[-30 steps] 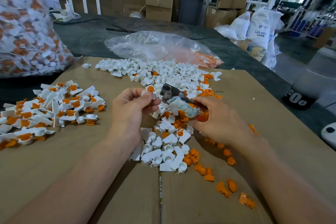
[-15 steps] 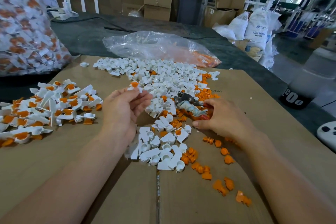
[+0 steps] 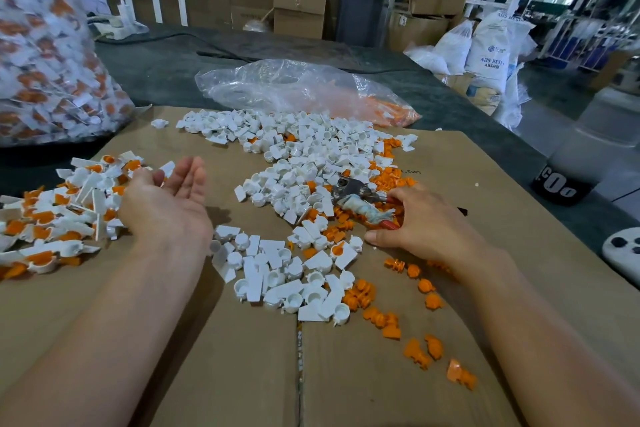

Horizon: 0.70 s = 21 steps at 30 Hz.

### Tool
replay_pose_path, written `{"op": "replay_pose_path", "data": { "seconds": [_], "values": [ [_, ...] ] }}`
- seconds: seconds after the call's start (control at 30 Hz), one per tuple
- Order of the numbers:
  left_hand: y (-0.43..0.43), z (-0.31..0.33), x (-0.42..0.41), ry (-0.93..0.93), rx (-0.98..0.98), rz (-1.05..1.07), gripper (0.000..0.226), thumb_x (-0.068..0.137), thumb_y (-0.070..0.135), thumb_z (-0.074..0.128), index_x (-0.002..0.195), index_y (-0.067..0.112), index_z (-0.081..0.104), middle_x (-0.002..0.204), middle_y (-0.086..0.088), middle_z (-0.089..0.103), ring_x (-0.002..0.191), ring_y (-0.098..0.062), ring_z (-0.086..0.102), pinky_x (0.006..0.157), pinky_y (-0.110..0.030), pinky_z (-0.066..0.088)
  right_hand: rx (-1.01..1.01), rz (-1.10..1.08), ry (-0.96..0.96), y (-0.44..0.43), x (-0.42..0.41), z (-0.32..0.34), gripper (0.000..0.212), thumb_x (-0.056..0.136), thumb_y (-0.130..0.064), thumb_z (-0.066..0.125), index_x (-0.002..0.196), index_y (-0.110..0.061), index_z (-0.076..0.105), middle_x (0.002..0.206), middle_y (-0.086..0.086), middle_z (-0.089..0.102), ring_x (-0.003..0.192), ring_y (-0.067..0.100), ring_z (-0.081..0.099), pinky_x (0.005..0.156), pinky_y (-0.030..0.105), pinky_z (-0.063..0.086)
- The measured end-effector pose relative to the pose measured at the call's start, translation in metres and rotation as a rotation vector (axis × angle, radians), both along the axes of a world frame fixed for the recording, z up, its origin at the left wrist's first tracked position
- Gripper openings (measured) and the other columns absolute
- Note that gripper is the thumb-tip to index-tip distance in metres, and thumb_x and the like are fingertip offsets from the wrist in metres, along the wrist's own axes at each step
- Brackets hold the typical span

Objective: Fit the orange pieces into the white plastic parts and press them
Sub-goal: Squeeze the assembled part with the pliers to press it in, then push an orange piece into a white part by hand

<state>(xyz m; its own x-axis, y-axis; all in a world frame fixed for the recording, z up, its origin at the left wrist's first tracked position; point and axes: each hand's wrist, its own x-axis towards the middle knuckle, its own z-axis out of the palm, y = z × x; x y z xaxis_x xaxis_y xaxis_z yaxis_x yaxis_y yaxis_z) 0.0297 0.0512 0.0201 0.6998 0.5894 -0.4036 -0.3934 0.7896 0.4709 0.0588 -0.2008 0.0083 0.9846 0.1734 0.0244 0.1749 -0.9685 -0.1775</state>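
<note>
Orange pieces [image 3: 391,319] lay strewn on the cardboard [image 3: 381,392] near the right hand [image 3: 426,225], whose fingers curled round the red handles of pliers [image 3: 360,199] resting on the heap of white parts [image 3: 298,163]. The left hand [image 3: 166,204] lay palm up at the edge of the finished pile [image 3: 52,218], fingers nearly straight and empty. I judged this the gap between cycles: next, the left hand had to cross to the heap, pick one white part and one orange piece, seat them and squeeze with the pliers. Bare cardboard between the forearms gave room for that. The sheet's right edge ran close beyond the right hand, so loose pieces there could slip onto the table [image 3: 156,80]; a clear bag [image 3: 294,90] closed the far side.
</note>
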Motion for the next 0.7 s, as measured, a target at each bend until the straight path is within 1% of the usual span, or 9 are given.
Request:
{"op": "replay_pose_path", "data": {
  "seconds": [0.1, 0.17, 0.27, 0.37, 0.4, 0.43, 0.5, 0.57, 0.7],
  "values": [
    [0.001, 0.000, 0.001, 0.013, 0.044, -0.055, 0.015, 0.098, 0.016, 0.038, 0.086, 0.011, 0.046, 0.080, -0.007, 0.062, 0.059, -0.013, 0.067, 0.053, -0.016, 0.050, -0.007, 0.001, 0.006, 0.000, 0.000, -0.001, 0.084, 0.068, -0.067, 0.063, 0.134, -0.021, 0.039, 0.126, 0.002, 0.045, 0.114, 0.020, 0.043, 0.087, 0.031, 0.036],
    [-0.005, 0.000, 0.001, 0.079, 0.259, -0.187, 0.013, 0.097, 0.014, 0.043, 0.085, 0.011, 0.049, 0.075, -0.005, 0.061, 0.048, -0.008, 0.064, 0.048, -0.016, 0.049, -0.013, 0.007, 0.009, 0.000, 0.000, -0.001, 0.083, 0.068, -0.067, 0.062, 0.132, -0.020, 0.040, 0.126, 0.003, 0.045, 0.114, 0.020, 0.043, 0.086, 0.031, 0.035],
    [-0.021, -0.001, -0.004, 0.159, 0.812, -0.378, 0.013, 0.092, 0.011, 0.054, 0.080, 0.017, 0.057, 0.073, -0.001, 0.065, 0.051, -0.006, 0.063, 0.044, -0.015, 0.047, -0.010, 0.015, 0.015, 0.000, -0.001, 0.000, 0.084, 0.067, -0.068, 0.062, 0.132, -0.020, 0.040, 0.125, 0.003, 0.043, 0.114, 0.020, 0.043, 0.085, 0.031, 0.035],
    [-0.036, -0.009, -0.010, 0.185, 1.416, -0.478, 0.012, 0.087, 0.018, 0.063, 0.084, 0.030, 0.062, 0.084, 0.013, 0.062, 0.070, -0.003, 0.061, 0.059, -0.010, 0.044, -0.019, 0.015, 0.014, 0.000, -0.001, 0.000, 0.085, 0.066, -0.070, 0.060, 0.132, -0.019, 0.041, 0.126, 0.004, 0.042, 0.114, 0.021, 0.042, 0.084, 0.031, 0.034],
    [-0.039, -0.012, -0.011, 0.215, 1.603, -0.521, 0.012, 0.087, 0.023, 0.062, 0.094, 0.033, 0.062, 0.092, 0.018, 0.059, 0.079, -0.002, 0.057, 0.065, -0.011, 0.040, -0.024, 0.016, 0.012, 0.000, -0.002, 0.000, 0.085, 0.066, -0.070, 0.060, 0.131, -0.019, 0.041, 0.126, 0.004, 0.042, 0.114, 0.021, 0.042, 0.083, 0.031, 0.034],
    [-0.041, -0.016, -0.011, 0.250, 1.795, -0.566, 0.021, 0.088, 0.029, 0.061, 0.109, 0.034, 0.060, 0.103, 0.020, 0.054, 0.087, 0.000, 0.053, 0.070, -0.012, 0.036, -0.027, 0.017, 0.010, 0.000, -0.002, 0.000, 0.085, 0.066, -0.071, 0.059, 0.131, -0.019, 0.041, 0.125, 0.003, 0.042, 0.114, 0.021, 0.042, 0.082, 0.030, 0.033],
    [-0.043, -0.024, -0.009, 0.273, 2.096, -0.673, 0.040, 0.090, 0.035, 0.056, 0.130, 0.034, 0.050, 0.129, 0.015, 0.048, 0.110, -0.005, 0.047, 0.080, -0.014, 0.030, -0.030, 0.017, 0.010, 0.000, -0.001, -0.001, 0.085, 0.066, -0.072, 0.057, 0.131, -0.019, 0.041, 0.126, 0.004, 0.041, 0.114, 0.021, 0.041, 0.081, 0.030, 0.033],
    [-0.045, -0.027, -0.007, 0.229, 2.177, -0.730, 0.042, 0.092, 0.035, 0.053, 0.133, 0.032, 0.048, 0.142, 0.009, 0.041, 0.127, -0.010, 0.038, 0.090, -0.017, 0.025, -0.035, 0.022, 0.011, 0.001, -0.001, -0.001, 0.086, 0.066, -0.073, 0.056, 0.132, -0.019, 0.040, 0.126, 0.004, 0.040, 0.116, 0.021, 0.040, 0.082, 0.030, 0.033],
    [-0.042, -0.029, -0.004, 0.175, 2.177, -0.656, 0.024, 0.092, 0.023, 0.056, 0.114, 0.023, 0.066, 0.123, 0.006, 0.056, 0.112, -0.009, 0.046, 0.072, -0.009, 0.021, -0.036, 0.029, 0.016, 0.002, -0.001, -0.003, 0.087, 0.066, -0.073, 0.054, 0.132, -0.019, 0.040, 0.125, 0.004, 0.040, 0.114, 0.021, 0.039, 0.082, 0.030, 0.033]
  ]
}}
